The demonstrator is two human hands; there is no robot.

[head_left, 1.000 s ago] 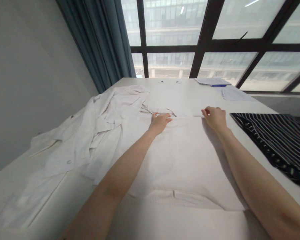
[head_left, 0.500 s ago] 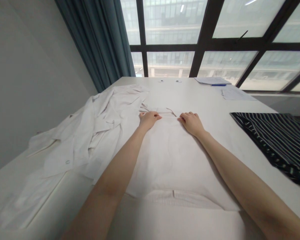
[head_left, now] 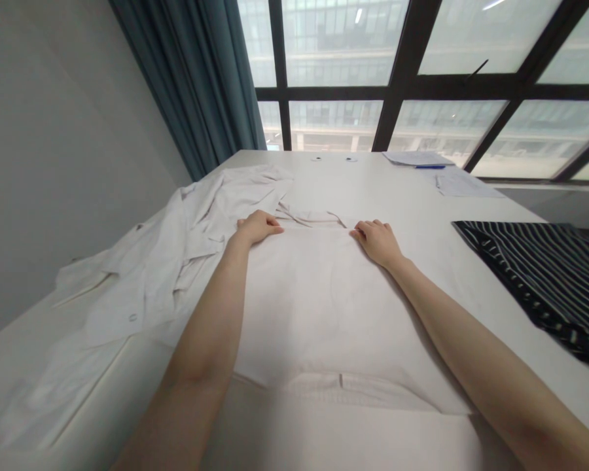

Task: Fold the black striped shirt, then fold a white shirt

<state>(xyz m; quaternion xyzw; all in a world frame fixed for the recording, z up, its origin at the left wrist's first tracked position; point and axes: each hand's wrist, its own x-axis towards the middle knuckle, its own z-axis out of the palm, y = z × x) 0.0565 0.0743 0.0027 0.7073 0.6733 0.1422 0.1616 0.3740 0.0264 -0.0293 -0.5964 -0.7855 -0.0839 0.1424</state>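
Note:
A white cloth garment (head_left: 319, 301) lies spread flat in front of me; its exact kind is unclear. My left hand (head_left: 260, 227) pinches its far edge near the left corner, thumb and fingers together. Farther right on that same edge, my right hand (head_left: 375, 242) grips the fabric with curled fingers. Between and just beyond the hands, thin ties or folded strips of cloth (head_left: 314, 216) show. The garment's near edge has a seam or band with a small slit.
A rumpled heap of white clothing (head_left: 161, 248) covers the table's left side. On the right lies a black-and-white striped cloth (head_left: 544, 281). Papers (head_left: 417, 158) and a blue pen (head_left: 429, 167) rest at the far right of the white table (head_left: 334, 183), before the window.
My left hand has moved left along the garment's far edge, drawing the left part of the fabric outward and flatter. My right hand has stayed where it was.

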